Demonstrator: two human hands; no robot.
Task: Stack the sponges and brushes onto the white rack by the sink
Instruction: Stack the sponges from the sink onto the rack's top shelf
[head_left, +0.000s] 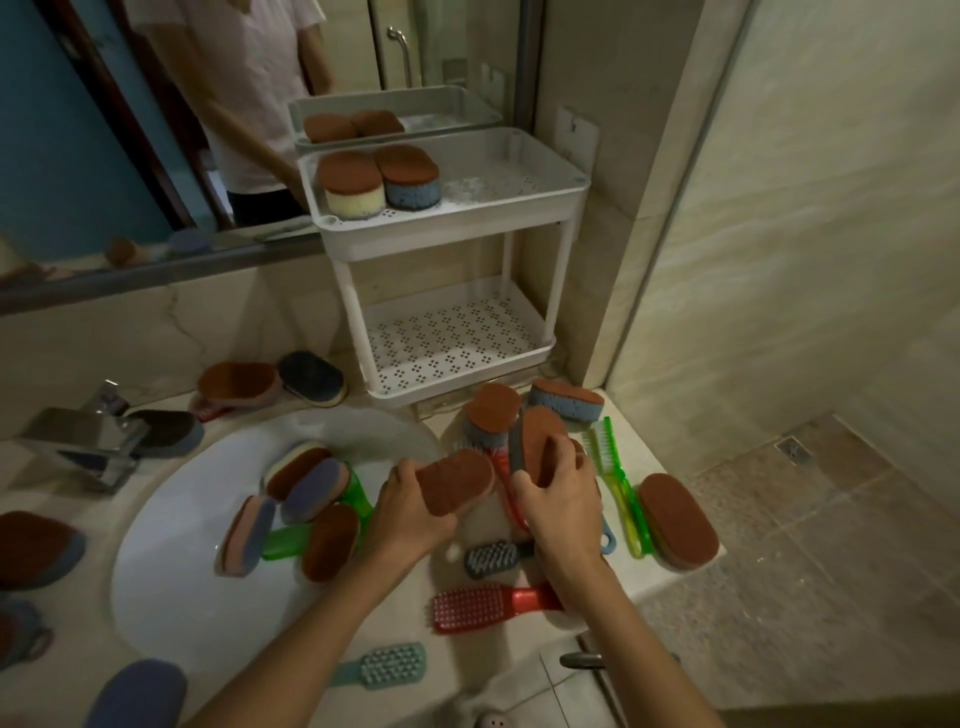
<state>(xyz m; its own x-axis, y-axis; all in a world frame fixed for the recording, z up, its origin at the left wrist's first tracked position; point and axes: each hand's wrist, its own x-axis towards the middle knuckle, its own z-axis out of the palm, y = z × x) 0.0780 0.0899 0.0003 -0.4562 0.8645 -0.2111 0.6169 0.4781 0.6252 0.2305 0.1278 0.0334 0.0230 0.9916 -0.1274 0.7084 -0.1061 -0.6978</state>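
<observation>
The left sponge (457, 480) and right sponge (540, 436) are held over the counter (665, 452) below the white rack (441, 228), probably gathered as a pair for one trip. The left hand (410, 504) curls its fingers round its sponge's end. The right hand (561, 499) clasps its sponge on edge. Two shelved sponges (350, 184) occupy the top tier.

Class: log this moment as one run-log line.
left hand: grips first sponge | right hand: grips second sponge | white rack: two sponges on top tier
</observation>
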